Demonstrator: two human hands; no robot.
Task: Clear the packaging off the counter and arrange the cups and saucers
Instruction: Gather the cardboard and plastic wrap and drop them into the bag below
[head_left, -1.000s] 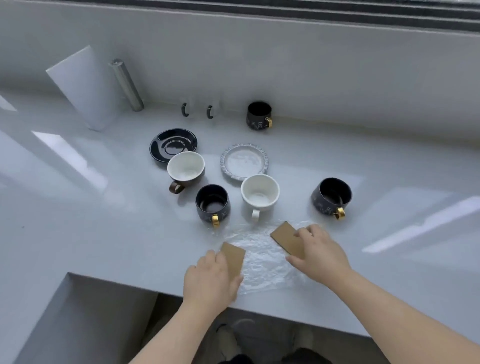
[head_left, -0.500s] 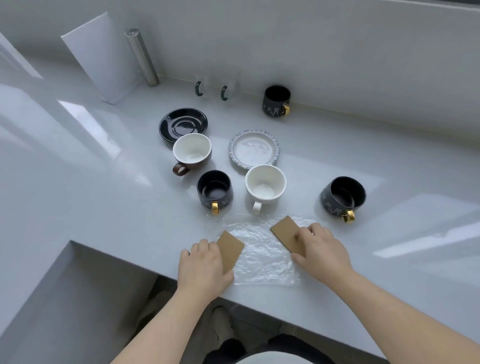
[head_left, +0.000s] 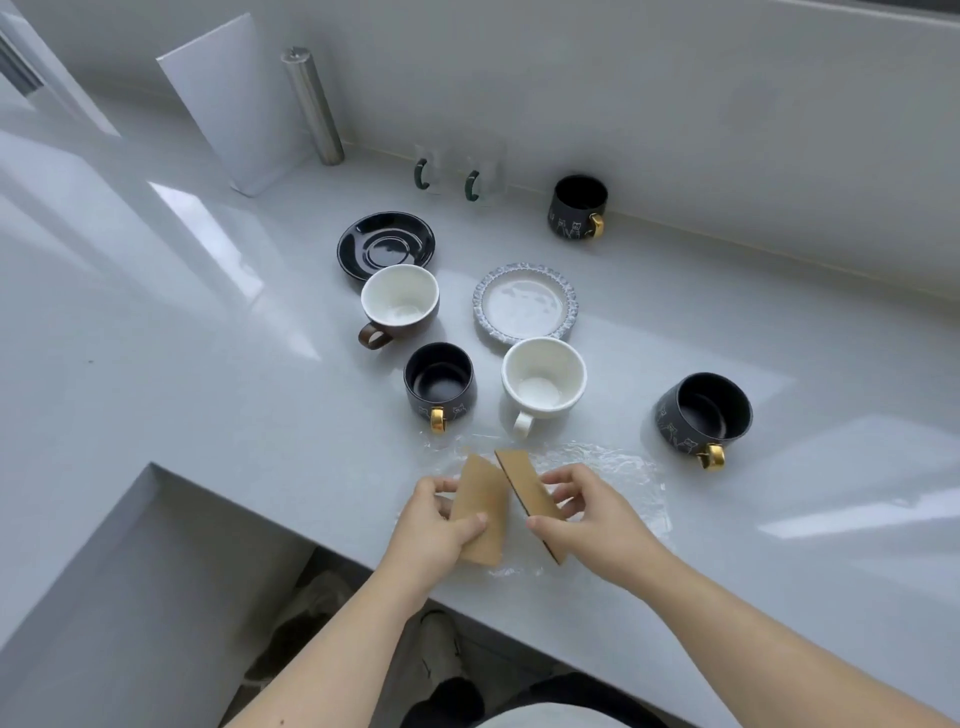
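My left hand (head_left: 434, 525) grips one brown cardboard piece (head_left: 480, 499), tilted up off the counter. My right hand (head_left: 587, 514) grips a second cardboard piece (head_left: 527, 486), held on edge close beside the first. Both hang over a crumpled clear plastic sheet (head_left: 623, 473) near the counter's front edge. Behind it stand a dark cup with a gold handle (head_left: 440, 382), a white cup (head_left: 543, 382) and another dark gold-handled cup (head_left: 704, 413). Farther back are a brown cup with a white inside (head_left: 399, 304), a black saucer (head_left: 386, 245) and a white saucer with a blue rim (head_left: 524, 306).
A third dark gold-handled cup (head_left: 577, 208) and two clear glass mugs with green handles (head_left: 452, 174) stand by the back wall. A white board (head_left: 228, 98) and a metal cylinder (head_left: 311, 104) lean at the back left. A recessed sink (head_left: 130, 597) lies at the front left.
Both hands have lifted the cardboard pieces off the plastic sheet and brought them together; before, the pieces lay flat under my fingers and apart.
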